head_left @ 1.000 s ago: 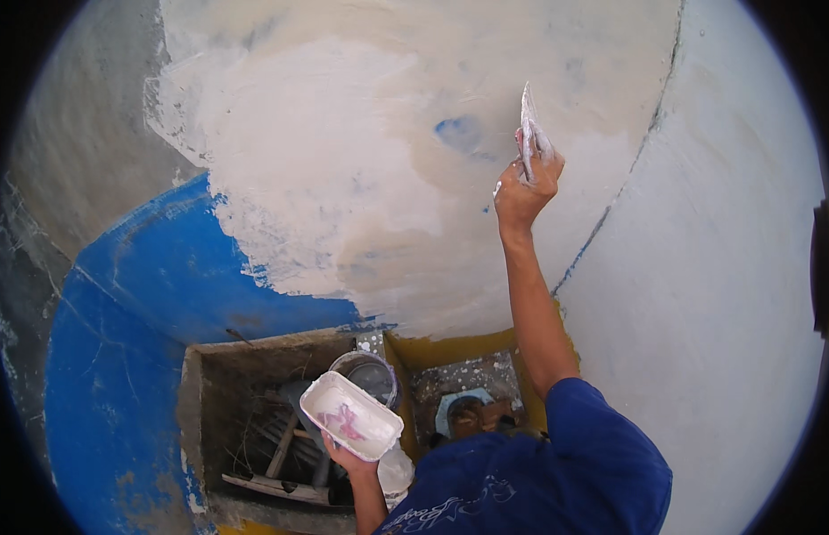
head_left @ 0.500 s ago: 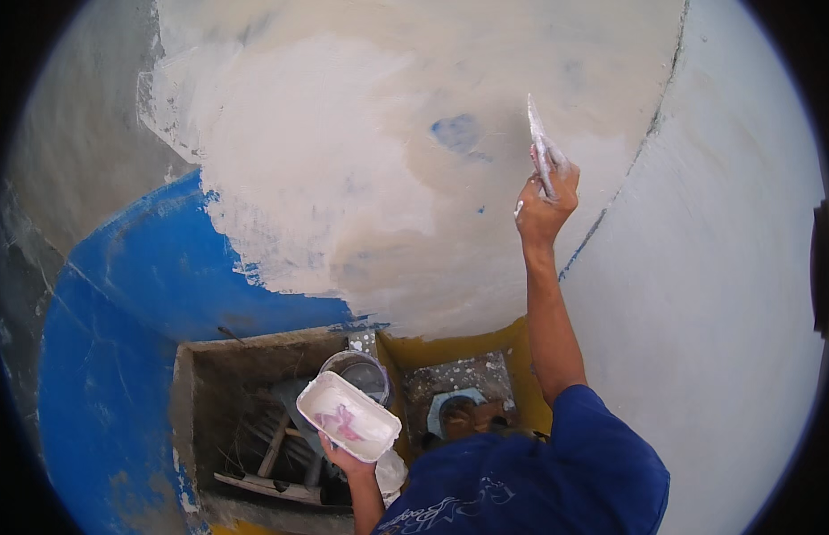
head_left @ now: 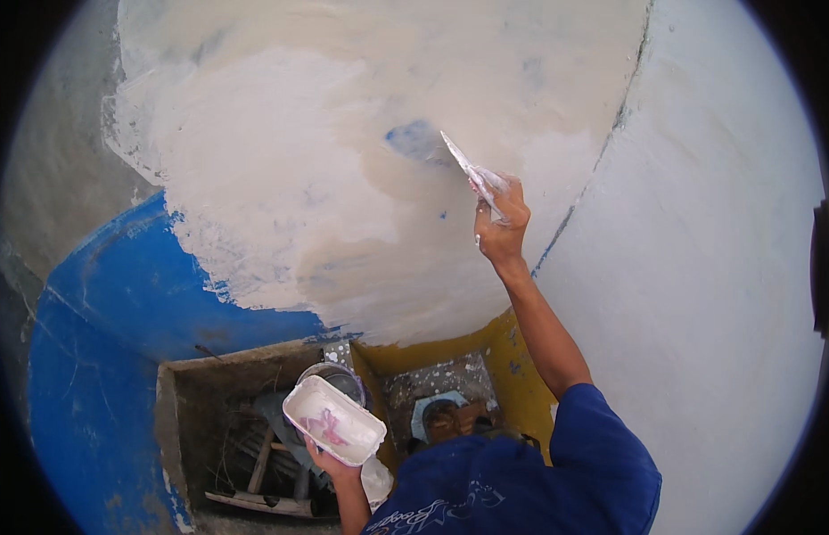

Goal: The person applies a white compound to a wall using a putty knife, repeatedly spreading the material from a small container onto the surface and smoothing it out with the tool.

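My right hand (head_left: 504, 223) is closed round a putty knife (head_left: 468, 165), its blade smeared white and seen nearly edge-on. The blade's tip points up and left, close to a bluish bare patch (head_left: 414, 141) on the wall (head_left: 281, 152). White and beige filler covers much of that wall; I cannot tell whether the blade touches it. Low in the view, my left hand (head_left: 330, 459) grips a white rectangular tub (head_left: 361, 432) from beneath. Inside the tub lies whitish paste with pink streaks. White smears mark my right fingers.
Blue paint (head_left: 120, 303) shows on the lower left wall. Below stands a concrete basin (head_left: 168, 419) holding sticks and debris, with a clear bucket (head_left: 343, 379) beside the tub. Right of it is a yellow-walled recess (head_left: 512, 366). A pale side wall (head_left: 682, 294) meets the filled wall at a cracked corner.
My right hand has swung the putty knife left and slightly down, its blade now leaning toward the bluish patch. The view has shifted a little; the left hand still holds the tub.
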The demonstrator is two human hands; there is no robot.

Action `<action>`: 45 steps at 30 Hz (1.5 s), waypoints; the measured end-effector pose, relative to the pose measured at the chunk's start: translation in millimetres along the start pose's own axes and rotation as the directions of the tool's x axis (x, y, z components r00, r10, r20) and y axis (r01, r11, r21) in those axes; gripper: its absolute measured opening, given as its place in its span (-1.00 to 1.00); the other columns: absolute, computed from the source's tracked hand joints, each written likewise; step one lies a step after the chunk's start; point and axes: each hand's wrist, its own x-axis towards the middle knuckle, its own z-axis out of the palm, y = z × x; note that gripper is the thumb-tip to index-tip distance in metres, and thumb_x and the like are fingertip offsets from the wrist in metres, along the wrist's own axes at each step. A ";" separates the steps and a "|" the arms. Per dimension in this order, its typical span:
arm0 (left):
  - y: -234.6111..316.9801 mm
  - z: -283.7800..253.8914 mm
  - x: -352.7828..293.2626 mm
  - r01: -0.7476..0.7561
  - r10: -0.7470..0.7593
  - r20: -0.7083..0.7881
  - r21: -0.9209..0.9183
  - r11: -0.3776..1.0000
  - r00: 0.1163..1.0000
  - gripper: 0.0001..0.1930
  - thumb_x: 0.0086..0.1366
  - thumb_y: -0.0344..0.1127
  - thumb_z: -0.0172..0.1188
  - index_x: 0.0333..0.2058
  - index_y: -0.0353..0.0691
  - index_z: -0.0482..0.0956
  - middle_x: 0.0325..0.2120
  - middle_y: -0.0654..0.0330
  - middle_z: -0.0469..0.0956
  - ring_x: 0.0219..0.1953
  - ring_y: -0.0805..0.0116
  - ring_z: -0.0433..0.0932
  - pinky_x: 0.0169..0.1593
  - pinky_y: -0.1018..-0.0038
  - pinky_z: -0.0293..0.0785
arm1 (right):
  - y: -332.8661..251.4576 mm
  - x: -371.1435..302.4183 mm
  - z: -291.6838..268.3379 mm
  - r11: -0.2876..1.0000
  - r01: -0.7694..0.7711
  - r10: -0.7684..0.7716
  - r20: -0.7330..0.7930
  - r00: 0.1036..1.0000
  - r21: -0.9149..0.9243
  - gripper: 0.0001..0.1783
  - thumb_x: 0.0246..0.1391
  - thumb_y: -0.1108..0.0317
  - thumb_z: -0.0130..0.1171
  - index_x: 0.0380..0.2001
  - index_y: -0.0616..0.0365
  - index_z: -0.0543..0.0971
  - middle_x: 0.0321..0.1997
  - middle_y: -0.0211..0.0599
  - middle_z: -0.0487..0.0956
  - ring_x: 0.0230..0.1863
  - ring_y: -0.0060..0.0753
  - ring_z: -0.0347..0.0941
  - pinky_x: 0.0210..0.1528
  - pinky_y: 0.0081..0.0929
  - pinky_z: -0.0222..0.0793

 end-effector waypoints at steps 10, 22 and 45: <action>0.9 -13.3 -7.9 0.032 -0.034 -0.048 -0.047 0.998 0.998 -0.28 0.27 0.22 -0.05 0.35 0.07 0.15 0.31 0.12 0.21 0.31 -0.05 0.22 0.30 -0.19 0.14 | -7.9 69.1 -51.3 0.824 -0.477 0.494 0.027 0.869 0.305 -0.51 0.01 0.68 0.05 0.08 0.38 0.52 -0.15 -0.29 0.60 -0.16 -0.57 0.48 -0.07 -0.62 0.37; 0.4 -11.5 -2.7 0.044 -0.046 -0.053 -0.036 0.998 0.998 -0.30 0.31 0.21 -0.10 0.35 0.06 0.15 0.30 0.12 0.21 0.31 -0.05 0.22 0.30 -0.19 0.14 | -1.9 36.1 -13.9 0.938 0.173 -0.138 0.137 0.981 -0.299 -0.47 -0.20 0.74 0.14 -0.06 0.21 0.60 -0.03 -0.18 0.56 0.00 -0.01 0.43 0.00 -0.20 0.41; 3.8 -2.3 -5.5 0.025 -0.025 -0.039 -0.012 1.000 0.999 -0.30 0.31 0.22 -0.14 0.34 0.01 0.17 0.28 0.11 0.25 0.29 -0.05 0.24 0.31 -0.16 0.14 | -18.9 -29.4 57.7 0.964 -0.220 0.182 -0.233 0.955 -0.150 -0.41 -0.14 0.76 0.09 0.06 0.23 0.56 0.11 -0.04 0.48 0.16 0.04 0.27 0.21 -0.18 0.22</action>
